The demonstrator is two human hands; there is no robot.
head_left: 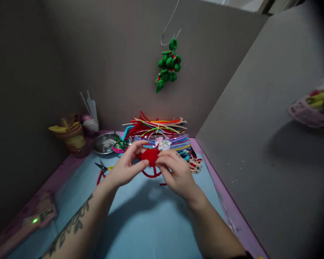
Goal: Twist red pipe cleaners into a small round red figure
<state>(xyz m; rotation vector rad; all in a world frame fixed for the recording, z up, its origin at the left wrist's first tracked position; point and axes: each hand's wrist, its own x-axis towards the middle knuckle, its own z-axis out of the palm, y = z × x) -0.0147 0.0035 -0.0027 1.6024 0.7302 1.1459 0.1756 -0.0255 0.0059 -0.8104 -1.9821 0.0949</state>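
Between my two hands is a red fuzzy pipe-cleaner piece (150, 157), with a dense middle and a thin curved loop hanging below it. My left hand (131, 162) grips its left side, thumb against the front. On the right edge, my right hand (175, 171) pinches it between thumb and fingers. A short red pipe-cleaner bit (163, 184) lies on the blue mat beside my right hand. Pliers or cutters with red and yellow handles (103, 169) lie left of my left hand. Behind the hands is a heap of colourful pipe cleaners (158, 126).
A metal bowl (99, 144), a pot with yellow items (70, 138) and a cup of white sticks (90, 120) stand at the back left. A glue gun (40, 217) with a green light lies front left. Green pipe-cleaner ornaments (169, 64) hang from a wire above.
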